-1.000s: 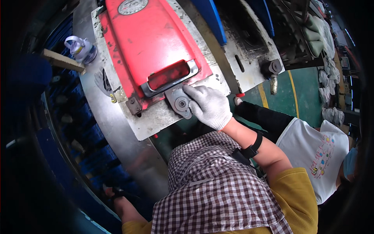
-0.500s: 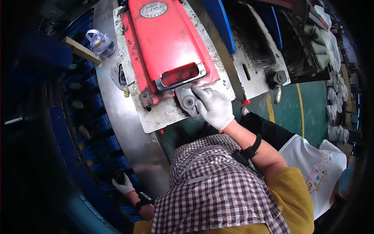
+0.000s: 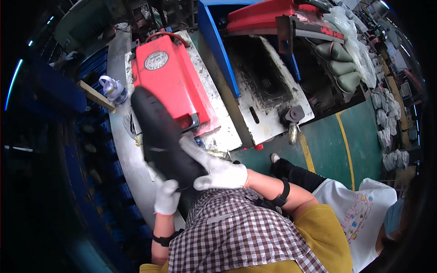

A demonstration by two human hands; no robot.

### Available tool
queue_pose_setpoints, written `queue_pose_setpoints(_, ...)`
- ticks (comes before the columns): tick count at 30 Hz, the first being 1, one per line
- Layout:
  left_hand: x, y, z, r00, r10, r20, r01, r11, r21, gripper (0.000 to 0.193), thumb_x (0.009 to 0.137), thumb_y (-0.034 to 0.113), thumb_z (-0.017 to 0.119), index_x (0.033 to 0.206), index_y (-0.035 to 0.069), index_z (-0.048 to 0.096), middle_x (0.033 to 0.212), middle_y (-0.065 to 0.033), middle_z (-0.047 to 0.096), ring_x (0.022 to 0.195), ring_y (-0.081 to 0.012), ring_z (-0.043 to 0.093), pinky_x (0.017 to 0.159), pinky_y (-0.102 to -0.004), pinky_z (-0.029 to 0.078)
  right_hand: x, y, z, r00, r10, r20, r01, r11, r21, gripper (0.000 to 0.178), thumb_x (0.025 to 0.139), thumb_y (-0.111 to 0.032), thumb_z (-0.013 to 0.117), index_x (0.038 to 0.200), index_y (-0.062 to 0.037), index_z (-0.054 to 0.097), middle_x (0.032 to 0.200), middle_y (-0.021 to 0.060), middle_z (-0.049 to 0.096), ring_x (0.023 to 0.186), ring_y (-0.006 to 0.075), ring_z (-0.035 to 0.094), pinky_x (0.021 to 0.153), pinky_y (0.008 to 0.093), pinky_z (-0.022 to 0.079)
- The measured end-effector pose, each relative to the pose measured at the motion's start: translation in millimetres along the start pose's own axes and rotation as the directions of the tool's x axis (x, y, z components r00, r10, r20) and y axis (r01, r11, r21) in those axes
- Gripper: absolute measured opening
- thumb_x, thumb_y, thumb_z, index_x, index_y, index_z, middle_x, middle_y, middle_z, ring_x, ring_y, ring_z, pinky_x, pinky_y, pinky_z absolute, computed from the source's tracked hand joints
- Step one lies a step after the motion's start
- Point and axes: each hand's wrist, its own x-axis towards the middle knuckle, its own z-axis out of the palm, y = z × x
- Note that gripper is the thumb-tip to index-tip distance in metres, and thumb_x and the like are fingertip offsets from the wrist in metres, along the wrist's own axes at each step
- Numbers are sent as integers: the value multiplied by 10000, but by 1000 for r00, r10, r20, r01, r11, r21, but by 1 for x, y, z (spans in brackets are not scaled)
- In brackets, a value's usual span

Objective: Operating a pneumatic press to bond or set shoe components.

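Note:
A long black shoe (image 3: pixel 157 125), smeared by motion, is held up at a slant in front of the red press cover. My left hand (image 3: pixel 167 197), in a white knit glove, is closed round its near end on the left side. From the right, my gloved right hand (image 3: pixel 223 172) grips the same end, its fingers stretched along the side. The shoe hides the lower left of the red cover (image 3: pixel 175 84) and part of the pale metal plate (image 3: pixel 227 132) beneath it. The cover lies down on that plate.
To the right stands a second press with blue side panels (image 3: pixel 218 50), its red lid (image 3: pixel 273 16) raised. Grey-green shoe lasts (image 3: pixel 341 67) are stacked beyond. A lilac bottle (image 3: pixel 114 90) stands on the metal bench (image 3: pixel 125 145) at left. Someone in a white shirt (image 3: pixel 359 214) is close at right.
My right hand has left the grey latch on the near press. My left hand has come up from the dark rack, and both hands now hold the black shoe. The view has shifted.

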Motion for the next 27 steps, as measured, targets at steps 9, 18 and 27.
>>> queue_pose_setpoints(9, 110, 23, 137, 940, 163, 300, -302, 809, 504, 884, 948, 119, 641, 1679, 40, 149, 1653, -256, 355, 1534, -349, 380, 1257, -481, 313, -49, 64, -165, 585, 105, -804, 112, 972, 209, 875, 803, -151, 799, 1589, -14, 440, 1495, 157, 569, 1194, 220, 646, 1078, 354, 499)
queue_pose_setpoints(18, 210, 75, 235, 827, 434, 357, -559, 698, 447, 789, 960, 100, 653, 1644, 11, 270, 1593, -268, 431, 1481, -364, 454, 1226, -456, 368, 24, 132, -338, 448, -132, -884, -720, 534, -444, 752, 713, -424, 793, 1440, -306, 641, 1177, 268, 662, 1093, 431, 686, 944, 499, 579)
queue_pose_setpoints(27, 314, 121, 325, 578, 527, 623, -809, 274, 519, 684, 1015, 318, 654, 1581, 12, 421, 1550, -199, 517, 1443, -289, 496, 1207, -391, 381, 26, 168, -332, 479, -56, -876, -772, 448, -450, 814, 747, -426, 768, 1527, -370, 541, 1332, 311, 585, 1171, 458, 653, 998, 497, 560)
